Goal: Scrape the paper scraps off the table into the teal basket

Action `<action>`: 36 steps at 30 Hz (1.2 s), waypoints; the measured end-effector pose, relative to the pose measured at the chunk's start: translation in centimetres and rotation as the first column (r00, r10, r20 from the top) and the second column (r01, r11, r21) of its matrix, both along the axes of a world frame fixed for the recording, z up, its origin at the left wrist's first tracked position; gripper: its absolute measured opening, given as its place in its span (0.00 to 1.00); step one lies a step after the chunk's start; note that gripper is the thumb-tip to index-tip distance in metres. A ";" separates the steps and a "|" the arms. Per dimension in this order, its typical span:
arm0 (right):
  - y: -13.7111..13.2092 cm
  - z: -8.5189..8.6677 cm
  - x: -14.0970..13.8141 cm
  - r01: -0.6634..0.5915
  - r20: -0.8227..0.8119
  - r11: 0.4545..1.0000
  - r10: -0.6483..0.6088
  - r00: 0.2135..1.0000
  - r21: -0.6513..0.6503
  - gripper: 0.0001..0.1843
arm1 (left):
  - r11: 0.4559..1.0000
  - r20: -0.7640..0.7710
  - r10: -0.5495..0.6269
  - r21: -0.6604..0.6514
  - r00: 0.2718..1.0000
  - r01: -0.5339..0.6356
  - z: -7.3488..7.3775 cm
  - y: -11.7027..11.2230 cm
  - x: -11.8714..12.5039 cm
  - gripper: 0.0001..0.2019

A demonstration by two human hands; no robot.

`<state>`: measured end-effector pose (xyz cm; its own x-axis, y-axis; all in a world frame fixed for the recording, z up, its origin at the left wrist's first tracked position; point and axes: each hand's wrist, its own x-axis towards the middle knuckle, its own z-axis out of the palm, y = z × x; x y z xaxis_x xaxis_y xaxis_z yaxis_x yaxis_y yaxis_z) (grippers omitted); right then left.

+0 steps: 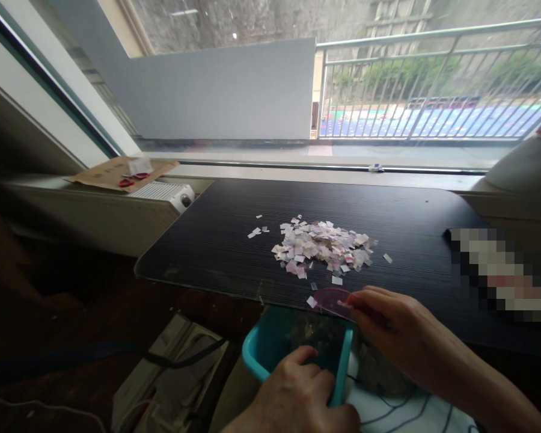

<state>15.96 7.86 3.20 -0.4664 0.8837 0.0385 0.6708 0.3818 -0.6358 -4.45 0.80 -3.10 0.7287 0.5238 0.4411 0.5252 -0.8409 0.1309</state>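
A loose heap of small white and pinkish paper scraps (324, 243) lies on the dark tabletop (216, 240), with a few scraps scattered around it. My right hand (383, 313) pinches a pink see-through plastic protractor (330, 300), held low at the table's near edge. One white scrap (311, 302) lies at the protractor's left end. Just below that edge is a teal bin (253, 349), its inside partly in shadow. My left hand (300, 385) is closed over the bin's near rim, fingers curled and the thumb side toward the opening.
Brown paper packaging with red-handled scissors (133, 179) rests on the sill at left, above a white radiator (165, 195). A blurred-out object (500, 273) sits on the table at right. A window with a railing outside lies beyond. Boxes (171, 373) stand on the floor at lower left.
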 end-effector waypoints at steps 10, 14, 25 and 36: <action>0.2 0.2 -0.4 0.025 0.018 0.998 -0.026 0.999 0.050 0.09 | 0.999 -0.053 -0.015 -0.034 0.998 0.013 -0.4 0.1 -0.2 0.10; 0.0 0.1 0.9 0.140 0.109 0.983 -0.153 0.982 0.116 0.08 | 0.999 -0.049 -0.007 -0.042 0.999 0.005 -0.3 0.0 -0.2 0.10; 0.3 0.3 -0.7 -0.036 0.036 0.998 0.034 0.999 0.053 0.12 | 0.999 -0.062 -0.024 -0.046 0.998 0.021 -0.3 0.2 -0.3 0.08; -0.9 0.2 -0.2 -0.113 0.023 0.992 0.115 0.993 -0.059 0.14 | 0.999 -0.062 -0.011 -0.035 0.998 0.009 0.1 0.2 -0.1 0.10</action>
<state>15.78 6.93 3.39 -0.5643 0.8252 -0.0247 0.6416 0.4196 -0.6421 -4.58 0.99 -3.03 0.7595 0.5308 0.3760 0.5250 -0.8415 0.1275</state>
